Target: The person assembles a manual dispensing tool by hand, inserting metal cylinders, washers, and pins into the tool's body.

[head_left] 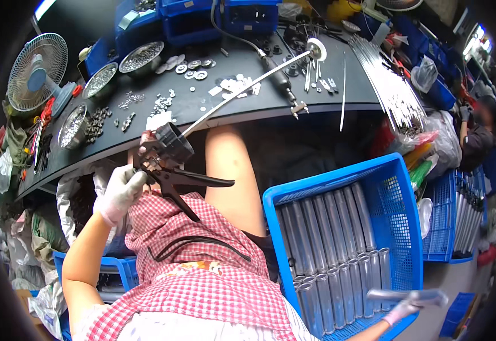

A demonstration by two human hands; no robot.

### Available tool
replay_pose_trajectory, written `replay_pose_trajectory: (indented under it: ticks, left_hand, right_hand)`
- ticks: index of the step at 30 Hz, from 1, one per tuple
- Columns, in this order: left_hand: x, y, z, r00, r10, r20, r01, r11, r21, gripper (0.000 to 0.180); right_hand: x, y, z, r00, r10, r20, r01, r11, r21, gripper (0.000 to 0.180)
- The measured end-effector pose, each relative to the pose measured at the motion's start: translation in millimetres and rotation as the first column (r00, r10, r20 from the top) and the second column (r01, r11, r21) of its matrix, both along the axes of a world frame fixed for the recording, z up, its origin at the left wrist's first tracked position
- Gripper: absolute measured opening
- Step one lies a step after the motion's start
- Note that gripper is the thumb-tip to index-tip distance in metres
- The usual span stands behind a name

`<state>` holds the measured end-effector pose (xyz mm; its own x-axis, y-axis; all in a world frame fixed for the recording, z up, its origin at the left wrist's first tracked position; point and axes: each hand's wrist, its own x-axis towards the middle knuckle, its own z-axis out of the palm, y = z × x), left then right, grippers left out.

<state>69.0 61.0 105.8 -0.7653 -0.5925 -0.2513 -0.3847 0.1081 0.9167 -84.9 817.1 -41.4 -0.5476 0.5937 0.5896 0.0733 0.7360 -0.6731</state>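
My left hand (122, 193), in a white glove, is closed around the back end of a black caulking gun (171, 149) held above my lap. From the gun a long thin metal rod (242, 94) slants up over the bench to a white disc (316, 50) on its tip. The black handle and trigger point down and to the right. At lower right my gloved right hand (405, 310) grips a shiny tube (429, 296), smeared by motion, over the edge of a blue crate (338, 170). Inside the crate, similar shiny tubes (316, 227) lie in two rows.
On the dark bench (162, 131) are metal bowls (141, 57) of small parts, loose discs (200, 74), a power screwdriver (279, 77) and a bundle of rods (387, 85). A fan (38, 71) stands at left. Another person (478, 133) sits far right.
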Motion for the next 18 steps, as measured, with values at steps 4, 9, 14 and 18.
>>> replay_pose_trajectory:
  ticks: [4,9,14,18]
  left_hand:
    - [15.9,-14.0,-9.1,0.999,0.008,-0.054,-0.002,0.993,0.118,0.019]
    - [39.7,-20.5,-10.9,0.999,0.019,-0.037,-0.017,0.999,0.037,0.019]
    - [70.1,-23.4,-19.3,1.000,0.008,0.019,-0.008,1.000,0.019,0.010]
    - [85.1,-41.0,-20.1,0.990,-0.084,0.117,0.103,0.981,-0.164,0.006]
  right_hand:
    - [-70.5,-102.9,122.8,0.583,-0.041,-0.812,-0.647,0.580,-0.494,0.054]
    - [-199.8,-343.2,151.9,0.539,-0.108,-0.835,-0.816,0.179,-0.550,0.063]
    - [-254.0,-502.0,175.8,0.535,0.074,-0.842,-0.830,-0.139,-0.540,0.056]
    - [-300.1,-536.0,196.5,0.423,0.269,-0.866,-0.807,-0.322,-0.494,0.053]
